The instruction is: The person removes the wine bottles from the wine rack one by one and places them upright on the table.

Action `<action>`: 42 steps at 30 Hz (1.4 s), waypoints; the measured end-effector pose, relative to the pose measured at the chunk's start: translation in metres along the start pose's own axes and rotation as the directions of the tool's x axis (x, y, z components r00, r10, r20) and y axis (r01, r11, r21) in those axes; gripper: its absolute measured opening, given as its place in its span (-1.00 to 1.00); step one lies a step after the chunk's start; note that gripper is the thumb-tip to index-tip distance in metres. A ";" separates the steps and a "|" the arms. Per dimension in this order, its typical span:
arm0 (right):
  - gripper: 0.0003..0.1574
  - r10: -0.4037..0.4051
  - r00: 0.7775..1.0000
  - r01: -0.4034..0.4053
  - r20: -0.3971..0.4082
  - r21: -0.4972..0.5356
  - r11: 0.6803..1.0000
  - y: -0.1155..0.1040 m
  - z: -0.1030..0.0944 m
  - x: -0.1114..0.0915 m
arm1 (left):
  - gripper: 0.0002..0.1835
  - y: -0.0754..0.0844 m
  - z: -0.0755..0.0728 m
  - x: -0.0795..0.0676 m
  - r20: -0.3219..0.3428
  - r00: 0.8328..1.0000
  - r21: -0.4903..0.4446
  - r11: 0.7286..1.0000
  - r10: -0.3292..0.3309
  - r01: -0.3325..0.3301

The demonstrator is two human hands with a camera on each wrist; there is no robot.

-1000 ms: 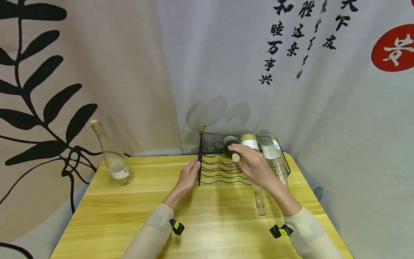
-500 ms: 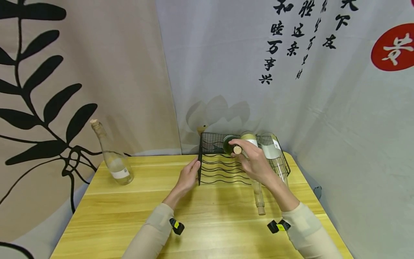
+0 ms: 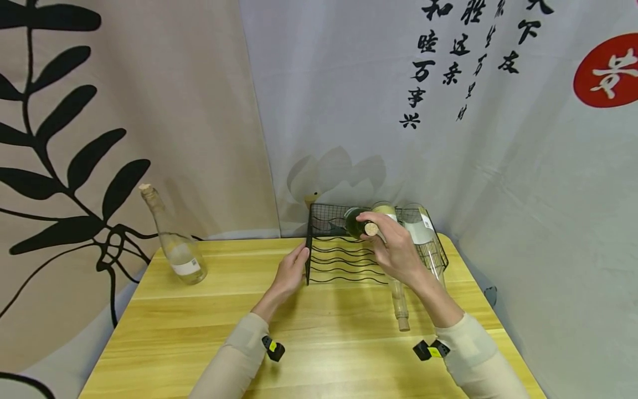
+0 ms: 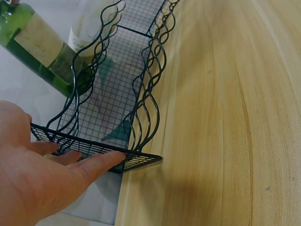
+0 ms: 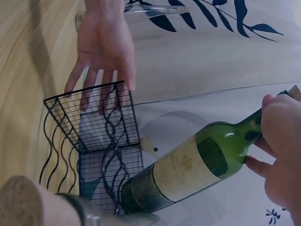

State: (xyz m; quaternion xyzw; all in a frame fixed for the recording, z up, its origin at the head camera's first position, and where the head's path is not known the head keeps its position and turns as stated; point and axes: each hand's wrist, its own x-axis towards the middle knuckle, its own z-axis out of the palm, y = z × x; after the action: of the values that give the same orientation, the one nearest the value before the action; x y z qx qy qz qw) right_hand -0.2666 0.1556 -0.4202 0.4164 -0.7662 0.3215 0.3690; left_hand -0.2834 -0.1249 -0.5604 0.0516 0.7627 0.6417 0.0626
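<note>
My right hand (image 3: 399, 250) grips the neck of a green wine bottle (image 5: 188, 174) with a cream label and a cork. The bottle tilts, and its base rests at the back of the black wire wine rack (image 3: 308, 249). My left hand (image 3: 289, 271) lies against the rack's left mesh end panel (image 4: 94, 148), its fingers fairly straight along the mesh. Beside the green bottle, a clear corked bottle (image 3: 399, 302) lies in the rack with its neck toward me. Another clear bottle (image 3: 418, 233) lies at the rack's right end, partly hidden by my right arm.
A clear corked bottle (image 3: 183, 257) with a white label stands at the table's back left. The rack sits at the back edge of the wooden table (image 3: 319, 343), close to a hanging printed cloth (image 3: 349, 111). A cork (image 5: 21, 202) shows close up in the right wrist view.
The green bottle's corked end has shifted slightly away from me and to the right along with my right hand. My left hand stays at the rack's side.
</note>
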 end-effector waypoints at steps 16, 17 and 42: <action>-0.52 -0.015 1.000 0.015 -0.011 0.013 1.000 -0.037 -0.038 0.017 | -0.28 0.001 0.001 -0.002 -0.008 1.000 -0.005 1.000 -0.005 0.005; -0.56 -0.013 1.000 0.013 -0.012 0.013 1.000 -0.040 -0.040 0.018 | -0.29 0.001 0.001 -0.002 -0.009 1.000 -0.004 1.000 -0.006 0.006; -0.72 0.147 0.988 -0.154 0.046 0.299 0.942 -0.085 -0.054 0.024 | -0.30 0.002 0.001 -0.001 -0.002 1.000 0.009 1.000 0.029 -0.029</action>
State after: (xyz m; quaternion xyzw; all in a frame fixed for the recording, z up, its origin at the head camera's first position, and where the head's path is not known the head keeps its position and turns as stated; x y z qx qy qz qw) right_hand -0.1854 0.1512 -0.3567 0.4116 -0.7418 0.4573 0.2668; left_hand -0.2822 -0.1237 -0.5589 0.0621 0.7647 0.6393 0.0522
